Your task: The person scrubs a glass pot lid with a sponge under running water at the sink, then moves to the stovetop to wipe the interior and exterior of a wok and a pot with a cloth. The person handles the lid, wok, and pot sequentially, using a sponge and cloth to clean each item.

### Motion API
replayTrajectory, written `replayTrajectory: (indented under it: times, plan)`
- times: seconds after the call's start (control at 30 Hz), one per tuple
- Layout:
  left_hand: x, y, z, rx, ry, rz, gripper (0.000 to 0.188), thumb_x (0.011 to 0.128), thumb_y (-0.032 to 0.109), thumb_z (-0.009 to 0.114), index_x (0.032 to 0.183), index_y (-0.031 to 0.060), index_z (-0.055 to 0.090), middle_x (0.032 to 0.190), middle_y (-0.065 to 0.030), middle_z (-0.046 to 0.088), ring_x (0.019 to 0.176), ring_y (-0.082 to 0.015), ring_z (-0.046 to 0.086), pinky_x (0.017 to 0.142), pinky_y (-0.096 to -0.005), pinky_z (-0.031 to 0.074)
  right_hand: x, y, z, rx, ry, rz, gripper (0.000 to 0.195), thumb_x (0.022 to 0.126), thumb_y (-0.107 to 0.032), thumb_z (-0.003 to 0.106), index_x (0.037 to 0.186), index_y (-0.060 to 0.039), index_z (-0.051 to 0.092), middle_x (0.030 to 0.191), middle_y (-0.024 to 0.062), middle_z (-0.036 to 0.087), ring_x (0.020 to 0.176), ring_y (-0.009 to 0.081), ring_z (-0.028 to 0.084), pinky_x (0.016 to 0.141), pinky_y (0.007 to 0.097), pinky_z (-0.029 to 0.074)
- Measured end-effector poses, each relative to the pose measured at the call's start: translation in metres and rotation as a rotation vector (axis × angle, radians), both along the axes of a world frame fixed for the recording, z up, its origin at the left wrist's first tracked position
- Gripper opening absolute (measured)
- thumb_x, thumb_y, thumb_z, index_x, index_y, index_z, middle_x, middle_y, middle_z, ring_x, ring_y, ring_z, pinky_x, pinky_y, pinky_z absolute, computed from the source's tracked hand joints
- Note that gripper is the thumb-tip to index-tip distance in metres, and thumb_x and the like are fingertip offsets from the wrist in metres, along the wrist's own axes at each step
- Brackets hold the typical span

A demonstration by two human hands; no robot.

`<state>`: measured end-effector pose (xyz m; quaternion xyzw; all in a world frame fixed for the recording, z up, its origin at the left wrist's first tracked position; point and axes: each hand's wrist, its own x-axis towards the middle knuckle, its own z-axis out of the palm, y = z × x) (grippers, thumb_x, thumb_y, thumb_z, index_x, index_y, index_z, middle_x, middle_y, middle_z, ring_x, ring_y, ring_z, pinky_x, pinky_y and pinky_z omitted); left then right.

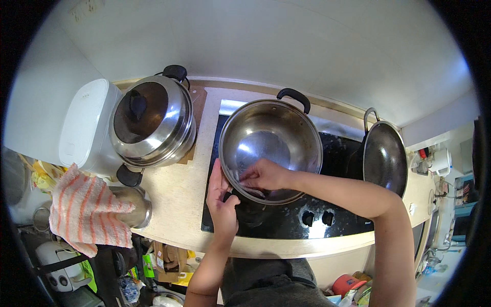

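Observation:
A large stainless steel pot (268, 142) with black side handles stands on the black glass cooktop (337, 161). My left hand (224, 203) is at the pot's near left, around its near black handle, palm against the outer wall. Inside the pot, my right hand (264, 176) has its fingers bent against the lower left inner wall. A pale, thin thing, perhaps a cloth or scourer, shows in part under those fingers; what it is cannot be told.
A lidded steel pot (153, 119) stands at left beside a white lidded appliance (86, 126). A striped towel (90, 211) drapes over a metal container (134, 207). At right, a dark wok (384, 157) leans tilted. Two knobs (317, 218) sit at the cooktop's front.

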<state>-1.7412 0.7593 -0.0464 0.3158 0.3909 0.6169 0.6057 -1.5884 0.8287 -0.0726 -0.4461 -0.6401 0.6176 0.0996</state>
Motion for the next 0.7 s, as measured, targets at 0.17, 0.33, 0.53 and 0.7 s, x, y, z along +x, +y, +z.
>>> replayTrajectory:
  times: [0.17,0.33,0.53,0.7]
  plan:
    - [-0.031,0.039,0.001,0.126,0.14,-0.26,0.063,0.086,0.028,0.038,0.139,-0.0036,0.024,0.141,-0.0159,0.032,0.132,-0.024,0.028,0.109,-0.0344,0.02,-0.017,-0.009,-0.006,-0.034,0.082,-0.302,0.025,0.082,-0.022,0.068,0.097,-0.0019,0.066,0.078,0.0059,0.064,0.069,0.0114,0.056,0.066,0.0258,0.046]
    - [-0.022,0.091,-0.01,0.136,-0.006,-0.293,0.055,0.092,0.027,0.031,0.138,-0.0038,0.028,0.143,-0.0128,0.031,0.133,-0.0218,0.027,0.109,-0.0327,0.018,-0.037,-0.014,0.018,-0.185,0.215,-0.522,0.025,0.082,-0.024,0.068,0.092,-0.0012,0.062,0.08,0.0066,0.062,0.072,0.0116,0.054,0.067,0.0272,0.045]
    - [-0.017,0.087,-0.009,0.117,0.194,-0.268,0.055,0.086,0.004,0.041,0.139,0.0033,0.029,0.142,-0.0128,0.031,0.133,-0.0207,0.026,0.108,-0.0302,0.018,-0.071,0.031,0.001,-0.123,0.426,-0.999,0.022,0.083,-0.019,0.065,0.095,-0.0026,0.058,0.083,0.0057,0.058,0.075,0.0129,0.05,0.067,0.0287,0.042]
    - [-0.008,0.088,-0.007,0.103,0.254,-0.277,0.066,0.074,-0.008,0.041,0.138,0.0023,0.031,0.141,-0.0119,0.033,0.131,-0.0208,0.03,0.108,-0.0303,0.019,-0.056,0.08,-0.045,0.135,0.446,-1.438,0.019,0.081,-0.014,0.063,0.092,-0.001,0.055,0.081,0.0074,0.059,0.071,0.0156,0.052,0.063,0.0306,0.044]
